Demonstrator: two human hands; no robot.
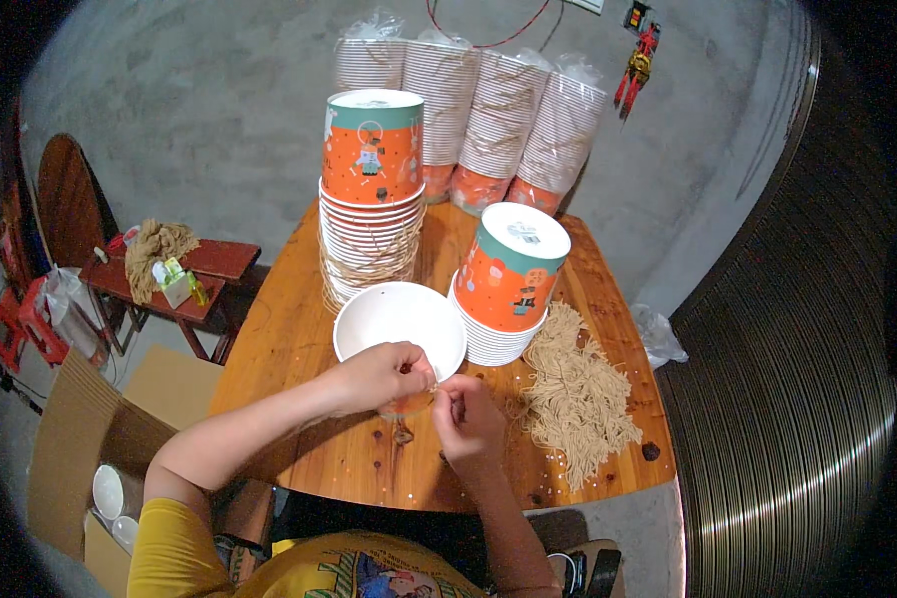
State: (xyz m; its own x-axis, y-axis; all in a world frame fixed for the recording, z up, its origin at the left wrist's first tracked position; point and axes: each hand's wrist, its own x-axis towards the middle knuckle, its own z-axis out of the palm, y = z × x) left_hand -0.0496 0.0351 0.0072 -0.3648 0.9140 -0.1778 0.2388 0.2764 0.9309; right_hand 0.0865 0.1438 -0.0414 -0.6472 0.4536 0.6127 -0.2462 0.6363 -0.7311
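Note:
A white-lined paper bucket (399, 317) lies tilted on the table, its open mouth facing up toward me. My left hand (394, 377) is closed in a pinch at its near rim, covering part of it. Close beside it, almost touching, my right hand (466, 419) also pinches with curled fingers. A short bit of beige string (434, 389) shows between the fingertips; most of it is hidden. Right of my right hand spreads a loose heap of beige strings (578, 394).
An upside-down stack of orange and green paper buckets (374, 149) has strings hanging round its rims. A shorter stack (513, 269) stands right of it. Plastic-wrapped bucket stacks (498, 110) line the table's back. An open carton (100, 429) stands left of the wooden table (279, 369).

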